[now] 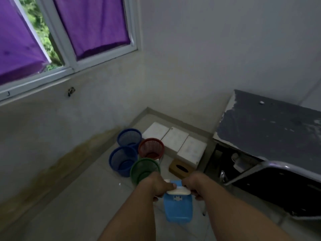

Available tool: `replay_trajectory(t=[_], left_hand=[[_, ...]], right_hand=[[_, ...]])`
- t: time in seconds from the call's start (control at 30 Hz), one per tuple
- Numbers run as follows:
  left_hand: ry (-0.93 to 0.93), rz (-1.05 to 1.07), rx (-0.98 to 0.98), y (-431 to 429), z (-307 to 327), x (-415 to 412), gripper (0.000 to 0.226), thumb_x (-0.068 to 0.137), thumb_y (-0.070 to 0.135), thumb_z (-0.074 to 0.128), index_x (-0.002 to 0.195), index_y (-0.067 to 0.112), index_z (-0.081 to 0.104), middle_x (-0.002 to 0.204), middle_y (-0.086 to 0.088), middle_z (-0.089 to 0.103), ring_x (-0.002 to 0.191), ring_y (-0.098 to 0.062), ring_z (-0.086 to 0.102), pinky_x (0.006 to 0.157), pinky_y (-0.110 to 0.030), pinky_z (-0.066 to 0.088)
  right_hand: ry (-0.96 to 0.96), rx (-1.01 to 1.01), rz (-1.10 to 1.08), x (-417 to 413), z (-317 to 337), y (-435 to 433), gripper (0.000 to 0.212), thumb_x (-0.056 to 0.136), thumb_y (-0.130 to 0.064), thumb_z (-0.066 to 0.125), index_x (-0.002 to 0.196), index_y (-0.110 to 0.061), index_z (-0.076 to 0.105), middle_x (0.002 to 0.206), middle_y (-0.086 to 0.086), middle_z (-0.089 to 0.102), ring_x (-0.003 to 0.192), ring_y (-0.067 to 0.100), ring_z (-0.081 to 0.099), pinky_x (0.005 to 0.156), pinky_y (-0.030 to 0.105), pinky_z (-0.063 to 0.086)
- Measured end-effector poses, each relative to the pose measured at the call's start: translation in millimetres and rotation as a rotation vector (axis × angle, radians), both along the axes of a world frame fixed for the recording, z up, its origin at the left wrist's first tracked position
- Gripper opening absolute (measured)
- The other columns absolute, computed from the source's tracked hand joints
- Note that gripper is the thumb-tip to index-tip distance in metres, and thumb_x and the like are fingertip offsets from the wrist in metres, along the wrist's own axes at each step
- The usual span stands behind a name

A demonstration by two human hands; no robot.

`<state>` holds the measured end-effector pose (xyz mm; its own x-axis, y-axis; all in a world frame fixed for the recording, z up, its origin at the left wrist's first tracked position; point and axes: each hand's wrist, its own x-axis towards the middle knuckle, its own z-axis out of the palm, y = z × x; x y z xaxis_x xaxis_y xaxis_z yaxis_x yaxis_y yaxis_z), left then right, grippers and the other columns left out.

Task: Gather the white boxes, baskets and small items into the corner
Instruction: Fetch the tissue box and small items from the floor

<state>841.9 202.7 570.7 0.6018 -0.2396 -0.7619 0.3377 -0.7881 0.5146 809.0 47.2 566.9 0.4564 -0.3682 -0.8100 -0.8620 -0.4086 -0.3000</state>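
— How do the arms sit?
— Both forearms reach in from 6 o'clock, side by side. The left hand is curled round the left end of a white handle, thumb on top. The right hand is clamped on its right end.
— What's the handle on?
— A blue case, hanging below the knuckles over the floor tiles.
— And the corner?
— At 12 o'clock, white boxes lie in a row by the wall. At 11, blue baskets, a red basket and a green basket stand bunched. A brown tissue box lies just beyond the hands.
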Motion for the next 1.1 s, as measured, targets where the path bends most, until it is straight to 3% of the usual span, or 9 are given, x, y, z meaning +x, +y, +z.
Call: replay_trajectory(t=[0.13, 0.3, 0.4, 0.5, 0.6, 0.73, 0.87, 1.0, 1.1], left_hand=[[0.057, -0.048, 0.028, -11, -31, 63, 0.062, 0.082, 0.048, 0.072, 0.117, -0.002, 0.060, 0.078, -0.005, 0.060, 0.062, -0.012, 0.053, 0.058, -0.028, 0.047], [0.127, -0.191, 0.094, -39, -84, 159, 0.062, 0.083, 0.049, 0.070, 0.120, -0.001, 0.059, 0.093, -0.008, 0.062, 0.065, -0.012, 0.055, 0.052, -0.025, 0.045], [0.227, -0.209, 0.043, -52, -133, 224, 0.066, 0.083, 0.044, 0.073, 0.129, 0.001, 0.053, 0.111, -0.008, 0.062, 0.087, -0.015, 0.060, 0.071, -0.026, 0.050], [0.302, -0.160, -0.070, -67, -204, 267, 0.067, 0.079, 0.040, 0.078, 0.131, 0.009, 0.050, 0.118, 0.000, 0.057, 0.110, -0.018, 0.059, 0.094, -0.030, 0.051], [0.254, -0.187, -0.052, -79, -272, 284, 0.062, 0.081, 0.042, 0.074, 0.133, 0.022, 0.048, 0.130, 0.002, 0.057, 0.115, -0.018, 0.057, 0.096, -0.031, 0.049], [0.203, -0.297, -0.018, -101, -360, 294, 0.058, 0.085, 0.037, 0.070, 0.135, 0.019, 0.046, 0.134, -0.005, 0.055, 0.117, -0.024, 0.056, 0.095, -0.032, 0.048], [0.220, -0.322, 0.012, -120, -450, 296, 0.049, 0.085, 0.036, 0.069, 0.126, 0.014, 0.052, 0.126, -0.008, 0.058, 0.109, -0.026, 0.059, 0.089, -0.033, 0.050], [0.193, -0.367, 0.071, -136, -520, 296, 0.050, 0.084, 0.034, 0.070, 0.126, 0.014, 0.052, 0.128, -0.010, 0.056, 0.114, -0.027, 0.057, 0.092, -0.034, 0.048], [0.159, -0.391, 0.096, -146, -561, 292, 0.048, 0.085, 0.032, 0.070, 0.125, 0.013, 0.053, 0.126, -0.012, 0.053, 0.112, -0.029, 0.057, 0.091, -0.035, 0.049]], right_hand=[[0.049, 0.011, 0.038, 60, -29, -13, 0.025, 0.091, -0.028, 0.056, 0.082, -0.005, 0.061, 0.086, 0.014, 0.061, 0.074, 0.025, 0.056, 0.070, 0.031, 0.050], [0.103, 0.018, -0.047, 136, -78, -32, 0.025, 0.089, -0.030, 0.059, 0.079, -0.008, 0.062, 0.079, 0.012, 0.062, 0.069, 0.024, 0.057, 0.065, 0.030, 0.047], [0.160, -0.003, -0.104, 190, -126, -45, 0.027, 0.088, -0.038, 0.057, 0.086, -0.011, 0.061, 0.075, 0.009, 0.064, 0.062, 0.022, 0.060, 0.057, 0.026, 0.046], [0.219, -0.056, -0.172, 231, -189, -58, 0.039, 0.087, -0.051, 0.054, 0.097, -0.014, 0.058, 0.086, 0.007, 0.066, 0.073, 0.021, 0.069, 0.056, 0.025, 0.053], [0.269, -0.082, -0.172, 250, -259, -69, 0.046, 0.090, -0.055, 0.050, 0.108, -0.014, 0.055, 0.088, 0.006, 0.063, 0.075, 0.020, 0.067, 0.063, 0.029, 0.057], [0.232, -0.101, -0.145, 262, -356, -88, 0.043, 0.089, -0.049, 0.053, 0.111, -0.011, 0.056, 0.096, 0.011, 0.065, 0.082, 0.026, 0.065, 0.068, 0.034, 0.055], [0.253, -0.114, -0.138, 269, -451, -105, 0.043, 0.087, -0.048, 0.055, 0.108, -0.011, 0.058, 0.098, 0.013, 0.066, 0.085, 0.029, 0.066, 0.074, 0.038, 0.058], [0.283, -0.113, -0.174, 270, -534, -113, 0.039, 0.087, -0.046, 0.058, 0.102, -0.010, 0.061, 0.097, 0.014, 0.069, 0.085, 0.030, 0.067, 0.072, 0.035, 0.057], [0.273, -0.091, -0.249, 269, -585, -116, 0.033, 0.086, -0.042, 0.059, 0.092, -0.010, 0.062, 0.091, 0.015, 0.070, 0.084, 0.032, 0.068, 0.079, 0.043, 0.058]])
